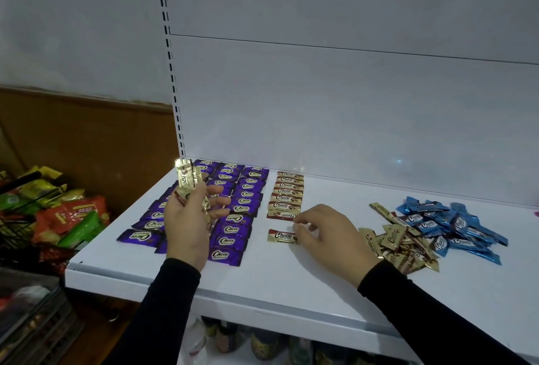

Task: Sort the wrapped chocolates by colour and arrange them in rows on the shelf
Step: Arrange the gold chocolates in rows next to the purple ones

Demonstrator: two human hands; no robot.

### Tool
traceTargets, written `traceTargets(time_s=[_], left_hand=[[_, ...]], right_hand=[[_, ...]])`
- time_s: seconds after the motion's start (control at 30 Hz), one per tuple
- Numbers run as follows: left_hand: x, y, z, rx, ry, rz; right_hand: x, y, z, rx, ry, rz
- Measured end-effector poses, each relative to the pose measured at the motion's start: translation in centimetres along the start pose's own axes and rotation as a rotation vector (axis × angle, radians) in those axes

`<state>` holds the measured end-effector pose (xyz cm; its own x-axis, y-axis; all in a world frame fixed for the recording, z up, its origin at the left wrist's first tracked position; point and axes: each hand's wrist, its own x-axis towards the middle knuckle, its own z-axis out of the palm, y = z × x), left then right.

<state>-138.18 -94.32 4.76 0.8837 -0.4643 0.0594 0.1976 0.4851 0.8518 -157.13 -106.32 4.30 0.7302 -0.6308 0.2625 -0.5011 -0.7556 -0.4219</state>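
Head view. Left hand (186, 218) gripping a small bunch of gold chocolates (189, 185), fingers curled round them, held upright above the purple rows (230, 207); probably serving as a ready stock so the other hand can be laying pieces down one at a time. Right hand (323, 233) resting low on the shelf (262, 283), fingertips pinching the end of a single gold piece (281, 236) lying flat, just below the gold column (287, 194); seemingly being nudged into line as the next in that column, a gap showing between it and the piece above. Purple wrappers lying in three tidy columns at the left, apparently finished. Unsorted gold heap (399, 245) sitting to the right, touching and partly overlapping a blue heap (455, 227); both waiting, blue not yet begun.

Surface: white metal shelf, glossy, backed by a white panel with a slotted upright (172, 73). Wire basket of bright snack bags (67, 213) standing off the shelf's left edge. Lower shelf goods showing dimly below, too dark for identifying. Brown wall panelling at far left.
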Motion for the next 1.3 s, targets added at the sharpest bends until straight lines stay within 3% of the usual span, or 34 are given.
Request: traceTargets(time_s=[0.17, 0.83, 1.3], left_hand=[[0.1, -0.1, 0.0, 0.012, 0.013, 0.003], [0.0, 0.0, 0.1, -0.011, 0.005, 0.000], [0.0, 0.0, 0.1, -0.005, -0.006, 0.002]], right_hand=[[-1.3, 0.1, 0.1, -0.114, -0.218, -0.258], [0.3, -0.1, 1.3, -0.229, -0.273, -0.189], [-0.2, 0.2, 1.1, -0.218, -0.211, -0.196]])
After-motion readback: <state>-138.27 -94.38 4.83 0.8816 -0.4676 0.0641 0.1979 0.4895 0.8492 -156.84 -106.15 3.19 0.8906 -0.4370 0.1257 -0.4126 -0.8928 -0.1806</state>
